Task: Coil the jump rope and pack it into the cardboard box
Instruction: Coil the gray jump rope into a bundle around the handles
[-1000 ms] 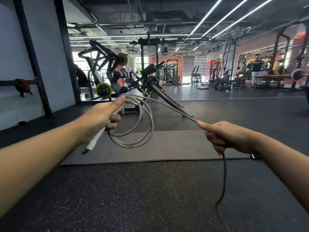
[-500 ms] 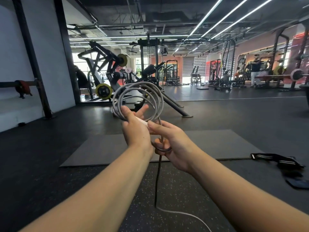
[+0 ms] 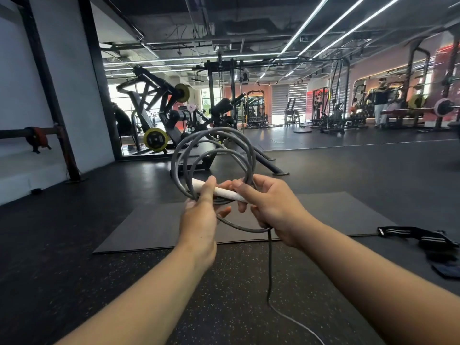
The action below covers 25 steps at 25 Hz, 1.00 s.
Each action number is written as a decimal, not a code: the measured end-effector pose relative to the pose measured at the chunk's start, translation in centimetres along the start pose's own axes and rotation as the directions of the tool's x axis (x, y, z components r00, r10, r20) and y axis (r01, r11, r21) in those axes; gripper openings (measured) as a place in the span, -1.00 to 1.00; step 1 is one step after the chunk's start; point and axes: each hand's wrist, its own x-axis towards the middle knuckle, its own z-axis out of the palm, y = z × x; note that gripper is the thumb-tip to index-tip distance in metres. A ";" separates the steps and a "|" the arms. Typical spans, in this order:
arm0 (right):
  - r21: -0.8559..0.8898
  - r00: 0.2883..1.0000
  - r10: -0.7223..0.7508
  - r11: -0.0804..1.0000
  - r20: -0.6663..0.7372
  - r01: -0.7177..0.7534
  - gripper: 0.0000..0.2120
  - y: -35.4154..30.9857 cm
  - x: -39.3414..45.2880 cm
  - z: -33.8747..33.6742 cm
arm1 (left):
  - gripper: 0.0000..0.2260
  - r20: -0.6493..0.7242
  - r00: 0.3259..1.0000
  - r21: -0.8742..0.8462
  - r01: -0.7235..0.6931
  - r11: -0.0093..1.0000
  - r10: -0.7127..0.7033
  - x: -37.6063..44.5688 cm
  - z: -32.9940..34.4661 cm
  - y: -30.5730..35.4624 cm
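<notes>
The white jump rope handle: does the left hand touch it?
Touching. The head view shows the left hand thumb pressed on the white jump rope handle.

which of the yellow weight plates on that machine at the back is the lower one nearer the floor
The yellow plate with the black centre, low on the machine's left side just above the floor. The other yellow plate sits high up on the machine's raised arm, further right.

grey coiled jump rope cord [image 3: 214, 145] | white rope handle [image 3: 224, 191] | black white-speckled rubber floor [image 3: 236, 282] | dark grey floor mat [image 3: 154, 227] | black white-striped strap [image 3: 408, 234]
</notes>
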 end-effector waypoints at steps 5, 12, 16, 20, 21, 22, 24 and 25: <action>-0.521 0.993 -0.032 0.849 0.110 0.086 -0.68 -1.9 0.9 -3.3 | 0.05 -0.002 0.813 0.644 -0.445 0.623 0.582 0.9 -2.1 3.0; -0.808 0.947 -0.012 0.518 0.321 0.281 -0.72 -4.2 2.2 -3.2 | 0.14 0.635 0.723 0.649 -0.691 -0.319 -0.272 2.1 3.2 7.0; -0.817 0.926 0.003 0.472 0.377 0.331 -0.83 -5.1 2.4 -3.6 | -0.60 0.625 0.675 0.771 -0.612 0.174 -0.393 3.3 2.4 5.5; -0.761 0.901 0.039 0.552 0.431 0.340 -0.88 -5.1 2.1 -4.0 | -0.76 0.624 0.675 0.781 -0.537 0.318 -0.392 2.7 1.3 4.4; -0.739 0.899 0.047 0.590 0.435 0.326 -0.88 -5.0 1.9 -4.2 | -0.77 0.622 0.675 0.782 -0.520 0.344 -0.396 2.6 1.0 4.4; -0.718 0.897 0.056 0.622 0.438 0.312 -0.87 -5.0 1.7 -4.4 | -0.79 0.620 0.674 0.784 -0.503 0.364 -0.402 2.4 0.9 4.5; -0.652 0.889 0.108 0.719 0.446 0.239 -0.76 -5.2 1.4 -4.9 | -0.82 0.614 0.670 0.787 -0.477 0.391 -0.418 2.3 0.8 4.7; -0.610 0.885 0.155 0.775 0.439 0.167 -0.66 -5.3 1.3 -5.2 | -0.82 0.612 0.667 0.789 -0.480 0.383 -0.425 2.3 0.7 5.0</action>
